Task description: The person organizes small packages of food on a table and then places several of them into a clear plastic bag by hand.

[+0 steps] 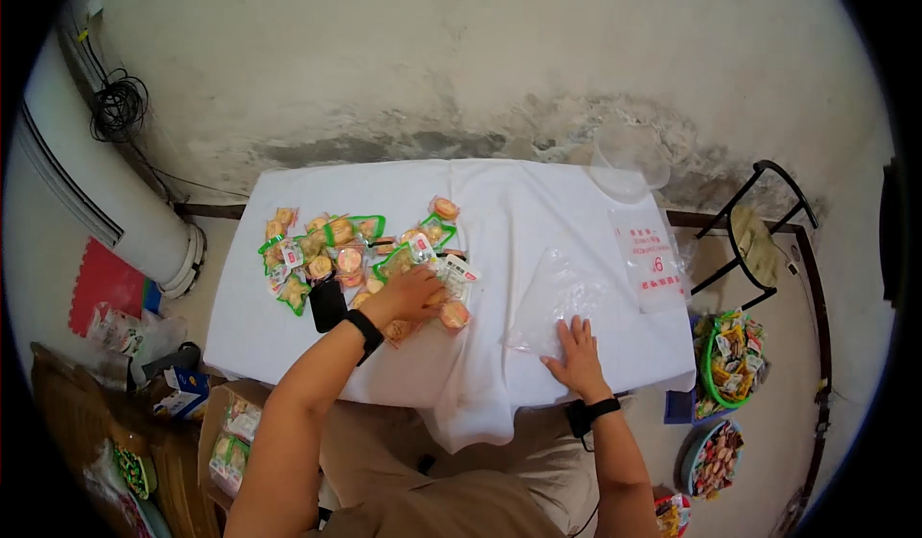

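My left hand [412, 294] lies on a loose heap of wrapped snacks [338, 232] on a table covered with a white cloth [486, 214]. Its fingertips are partly hidden among the packets, so a grip cannot be made out. Just below them is a round biscuit in clear wrap [454, 315]. My right hand [578, 365] rests palm down, fingers spread, on the lower edge of a clear plastic bag [551, 307] that lies flat. Green-edged packets [294, 293] make up part of the heap. A black phone-like object [328, 306] lies beside it, near my left wrist.
A clear plastic tub [627, 170] and a bag with red print [652, 264] occupy the table's right side. On the floor are a chair [753, 242], a green-rimmed basket of packets [709, 365] and a basin of snacks [691, 459]. An open carton [209, 437] stands at left.
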Tool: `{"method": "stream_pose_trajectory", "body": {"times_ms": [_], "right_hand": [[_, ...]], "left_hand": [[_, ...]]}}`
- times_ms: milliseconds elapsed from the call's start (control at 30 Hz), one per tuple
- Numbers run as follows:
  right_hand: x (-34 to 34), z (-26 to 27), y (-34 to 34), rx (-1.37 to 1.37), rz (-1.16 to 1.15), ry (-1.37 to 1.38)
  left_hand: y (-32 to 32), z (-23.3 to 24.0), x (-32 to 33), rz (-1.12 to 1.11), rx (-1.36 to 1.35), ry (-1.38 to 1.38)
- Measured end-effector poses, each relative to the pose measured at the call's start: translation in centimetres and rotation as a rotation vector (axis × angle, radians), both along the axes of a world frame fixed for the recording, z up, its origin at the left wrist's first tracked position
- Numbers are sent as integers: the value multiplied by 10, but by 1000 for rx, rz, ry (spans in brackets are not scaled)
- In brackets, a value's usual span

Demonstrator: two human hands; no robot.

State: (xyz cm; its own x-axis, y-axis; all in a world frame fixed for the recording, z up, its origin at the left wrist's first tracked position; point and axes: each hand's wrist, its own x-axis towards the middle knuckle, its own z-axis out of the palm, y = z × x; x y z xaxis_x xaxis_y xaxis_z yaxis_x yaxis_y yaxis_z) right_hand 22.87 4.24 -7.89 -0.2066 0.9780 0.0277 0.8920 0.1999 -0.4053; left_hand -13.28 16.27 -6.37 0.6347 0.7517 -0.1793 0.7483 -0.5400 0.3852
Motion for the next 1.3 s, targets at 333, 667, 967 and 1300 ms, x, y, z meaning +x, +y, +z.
{"method": "stream_pose_trajectory", "body": {"times_ms": [333, 667, 967, 1300], "right_hand": [[-6, 3, -12, 555, -57, 318], [-54, 47, -54, 551, 21, 461], [-42, 72, -73, 633, 197, 231], [73, -36, -240, -657, 6, -246]], "left_hand": [[-91, 56, 19, 280, 14, -166], [-161, 7, 149, 803, -257, -1047], [-175, -33, 121, 797, -227, -1006], [-196, -38, 72, 798, -523, -1022]]}}
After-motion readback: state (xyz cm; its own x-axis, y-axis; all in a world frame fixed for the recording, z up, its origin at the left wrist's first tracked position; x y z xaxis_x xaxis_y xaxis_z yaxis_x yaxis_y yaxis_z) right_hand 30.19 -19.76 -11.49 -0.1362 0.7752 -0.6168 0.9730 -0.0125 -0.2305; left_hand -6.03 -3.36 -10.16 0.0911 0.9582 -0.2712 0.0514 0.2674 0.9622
